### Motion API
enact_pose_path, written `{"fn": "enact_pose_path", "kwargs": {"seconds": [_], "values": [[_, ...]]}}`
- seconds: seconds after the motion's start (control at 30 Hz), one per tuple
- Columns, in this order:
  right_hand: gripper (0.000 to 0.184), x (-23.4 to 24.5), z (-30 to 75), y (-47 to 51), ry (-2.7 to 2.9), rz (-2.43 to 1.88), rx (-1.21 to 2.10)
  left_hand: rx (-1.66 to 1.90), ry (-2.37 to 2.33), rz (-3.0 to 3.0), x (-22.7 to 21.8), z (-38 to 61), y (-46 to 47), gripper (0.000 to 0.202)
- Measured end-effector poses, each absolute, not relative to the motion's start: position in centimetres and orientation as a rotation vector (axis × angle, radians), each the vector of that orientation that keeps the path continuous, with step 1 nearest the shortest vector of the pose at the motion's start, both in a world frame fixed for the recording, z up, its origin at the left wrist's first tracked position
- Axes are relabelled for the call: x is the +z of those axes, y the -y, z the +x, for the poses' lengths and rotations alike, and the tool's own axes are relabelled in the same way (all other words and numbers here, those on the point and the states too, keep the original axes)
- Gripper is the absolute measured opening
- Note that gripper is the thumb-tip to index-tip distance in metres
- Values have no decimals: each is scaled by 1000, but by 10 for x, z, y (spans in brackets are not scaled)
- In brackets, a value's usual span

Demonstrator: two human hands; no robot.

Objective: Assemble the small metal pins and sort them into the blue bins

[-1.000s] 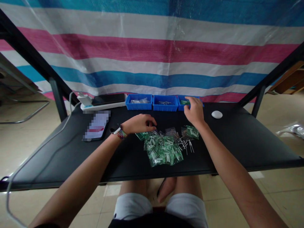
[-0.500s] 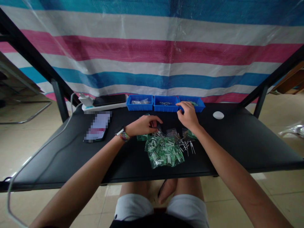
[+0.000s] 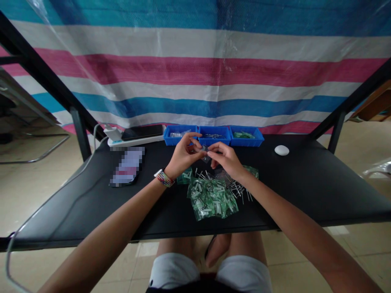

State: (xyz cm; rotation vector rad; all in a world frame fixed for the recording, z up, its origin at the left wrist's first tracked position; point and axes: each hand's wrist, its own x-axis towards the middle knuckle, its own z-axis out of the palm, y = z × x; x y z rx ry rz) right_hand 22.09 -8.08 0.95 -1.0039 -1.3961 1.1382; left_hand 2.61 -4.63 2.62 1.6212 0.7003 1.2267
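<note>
My left hand [image 3: 183,156] and my right hand [image 3: 224,160] meet above the black table [image 3: 305,183], fingers pinched together on a small clear plastic bag [image 3: 205,151] held between them. Just below lies a heap of small clear bags with green parts [image 3: 212,197], with loose metal pins [image 3: 241,189] on its right side. Behind the hands stand three blue bins in a row: the left bin [image 3: 179,135] holds clear bags, the middle bin [image 3: 214,136] holds metal pins, the right bin [image 3: 247,136] holds green parts.
A phone [image 3: 126,171] lies at the table's left. Behind it a white power strip [image 3: 134,140] carries a dark phone [image 3: 142,131] and a plug with a cable. A white round object [image 3: 281,150] sits at the right. A striped tarp hangs behind.
My right hand has drawn back from the right blue bin to the middle. My left hand has risen from the heap with a small bag, and both now pinch it.
</note>
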Motion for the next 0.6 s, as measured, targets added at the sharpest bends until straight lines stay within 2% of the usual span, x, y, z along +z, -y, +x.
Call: {"fn": "enact_pose_path", "kwargs": {"seconds": [0.1,0.23,0.3,0.33,0.5,0.6], "values": [[37,9,210,85,1283,-943,1338,1265,-662,1567,25,30,49,63],[33,7,216,78,1247,-963,1258,1291,-700,1534,26,29,50,49],[29,6,222,73,1258,-999,1147,1259,-772,1537,27,26,50,35],[27,5,225,70,1284,-1013,1080,1217,-808,1537,28,24,49,36],[8,7,232,74,1614,-1007,573,908,-849,1467,28,22,48,63],[11,11,230,84,1822,-933,286,842,-818,1424,26,25,49,54]]}}
